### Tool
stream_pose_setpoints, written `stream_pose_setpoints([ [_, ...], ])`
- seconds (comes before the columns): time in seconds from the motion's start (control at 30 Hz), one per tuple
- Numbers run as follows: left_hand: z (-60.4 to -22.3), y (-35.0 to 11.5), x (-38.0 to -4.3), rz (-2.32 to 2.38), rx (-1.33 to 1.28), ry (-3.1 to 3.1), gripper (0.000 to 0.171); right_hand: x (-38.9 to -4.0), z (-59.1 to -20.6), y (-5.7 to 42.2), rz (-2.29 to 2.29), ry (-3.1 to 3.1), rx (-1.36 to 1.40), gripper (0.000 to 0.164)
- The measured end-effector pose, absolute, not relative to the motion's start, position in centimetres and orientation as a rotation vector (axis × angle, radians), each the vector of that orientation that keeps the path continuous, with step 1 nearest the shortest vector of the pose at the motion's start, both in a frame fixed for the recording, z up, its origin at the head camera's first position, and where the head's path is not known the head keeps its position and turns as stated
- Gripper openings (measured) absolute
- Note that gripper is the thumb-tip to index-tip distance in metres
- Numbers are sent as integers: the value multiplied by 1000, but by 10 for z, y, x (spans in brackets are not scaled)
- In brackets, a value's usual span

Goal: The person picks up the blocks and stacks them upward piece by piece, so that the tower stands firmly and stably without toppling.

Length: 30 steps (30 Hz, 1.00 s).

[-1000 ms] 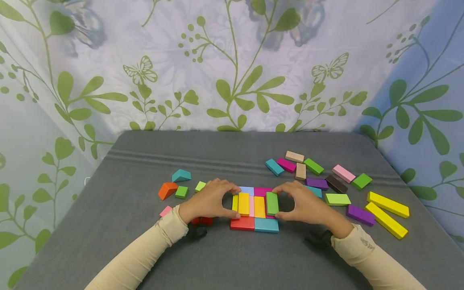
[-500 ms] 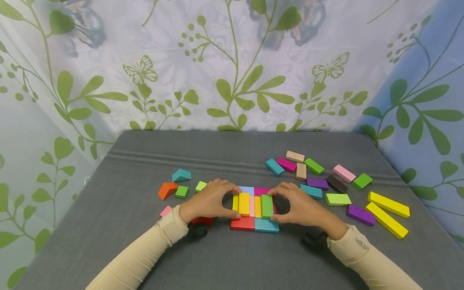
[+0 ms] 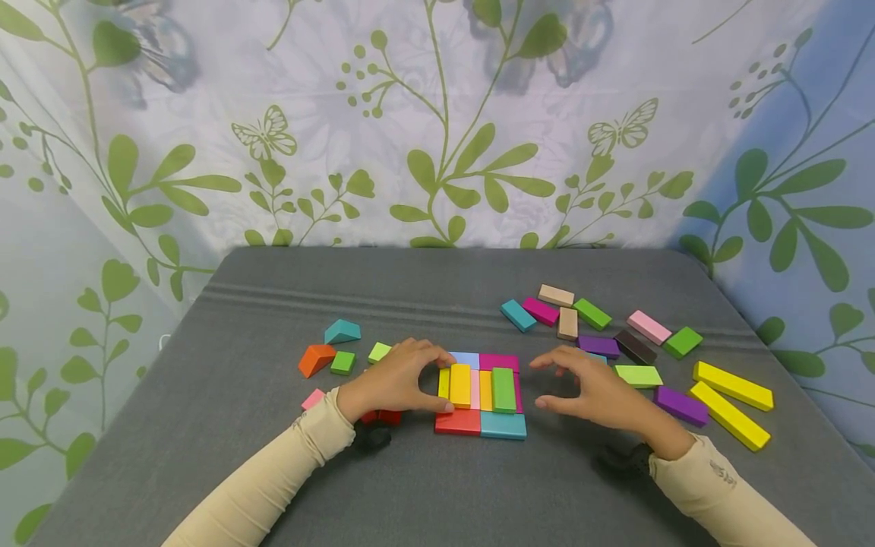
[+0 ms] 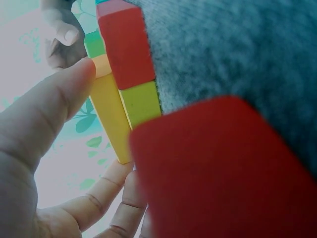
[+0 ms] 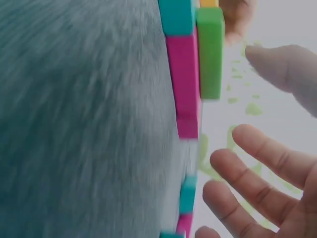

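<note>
In the head view a flat layer of coloured wooden blocks forms a rectangle, with a red block (image 3: 457, 422) and a teal block (image 3: 503, 425) along its near edge. On top lie a yellow-orange block (image 3: 461, 386) and a green block (image 3: 503, 390), parallel and slightly apart. My left hand (image 3: 399, 374) pinches the yellow-orange block by its two ends, thumb at the near end and index finger at the far one. My right hand (image 3: 588, 387) is off to the right of the green block, fingers spread and holding nothing; the right wrist view shows a gap between fingertips and block.
Loose blocks lie behind and beyond the right hand, among them two long yellow blocks (image 3: 730, 416), a purple block (image 3: 680, 406) and a dark brown block (image 3: 634, 347). Left of the layer are an orange block (image 3: 317, 360), a teal block (image 3: 342, 331) and red pieces (image 3: 390, 417).
My right hand slid the green block left toward the yellow-orange one, then let it go and drew back to the right. The left hand has stayed in place.
</note>
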State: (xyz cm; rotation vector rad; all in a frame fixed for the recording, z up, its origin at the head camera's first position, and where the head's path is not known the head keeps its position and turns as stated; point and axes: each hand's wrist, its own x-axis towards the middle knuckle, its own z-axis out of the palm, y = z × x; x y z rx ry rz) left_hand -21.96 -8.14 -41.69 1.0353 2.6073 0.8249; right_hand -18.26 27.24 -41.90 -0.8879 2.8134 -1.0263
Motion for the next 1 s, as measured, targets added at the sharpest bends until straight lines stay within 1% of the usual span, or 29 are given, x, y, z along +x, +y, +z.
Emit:
stream_pose_setpoints([
  [0.13,-418,-82,-220,826,1037,2604,65,-178,-415,296,-1103,2868,-942,38],
  [0.2,-418,-82,-220,828,1034,2602,65,-175,-413,308,-1104,2905,-914,35],
  [0.47,-420,-81,-220,817,1046,2602,64,-165,-401,370,-992,3003,-597,28],
  [0.7,-419,-81,-220,824,1045,2594,64,-151,-400,426,-927,3065,-362,30],
  [0.93,-420,-82,-221,823,1051,2594,63,-135,-406,466,-824,3008,-78,37],
  [1.0,-420,-82,-221,822,1054,2596,63,-130,-409,477,-801,2951,-3,42],
])
